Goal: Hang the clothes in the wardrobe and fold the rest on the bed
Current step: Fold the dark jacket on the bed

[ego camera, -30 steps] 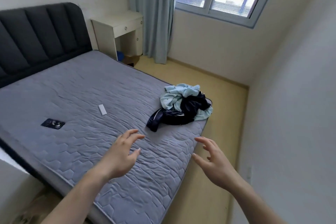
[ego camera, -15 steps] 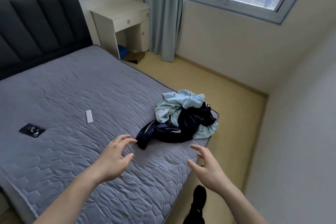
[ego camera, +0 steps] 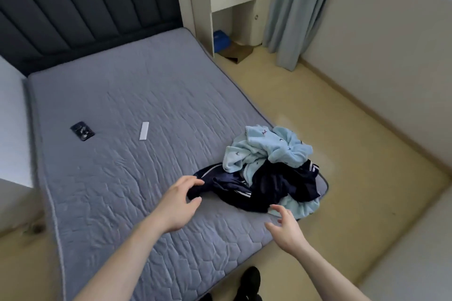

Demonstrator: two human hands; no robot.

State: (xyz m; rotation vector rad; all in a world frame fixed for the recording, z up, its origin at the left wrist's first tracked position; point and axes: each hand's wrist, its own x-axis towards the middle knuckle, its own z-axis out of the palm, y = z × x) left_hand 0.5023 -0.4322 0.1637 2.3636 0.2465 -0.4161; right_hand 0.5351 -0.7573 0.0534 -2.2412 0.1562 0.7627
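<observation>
Left hand [ego camera: 179, 199] fingers spread at navy garment [ego camera: 264, 188] end, nothing held; right hand [ego camera: 286, 225] spread, empty. Pinch one item only, lift clear of light-blue garment [ego camera: 266, 151].

Home bedroom; bed [ego camera: 137, 95] with grey quilted mattress and dark padded headboard [ego camera: 80, 7] at far left; white bedside table [ego camera: 230, 0] with drawer beside it; pale blue curtain [ego camera: 293, 7] hanging far right; yellowish floor [ego camera: 342, 144]; crumpled clothes pile [ego camera: 269, 168] on near right mattress corner.
</observation>
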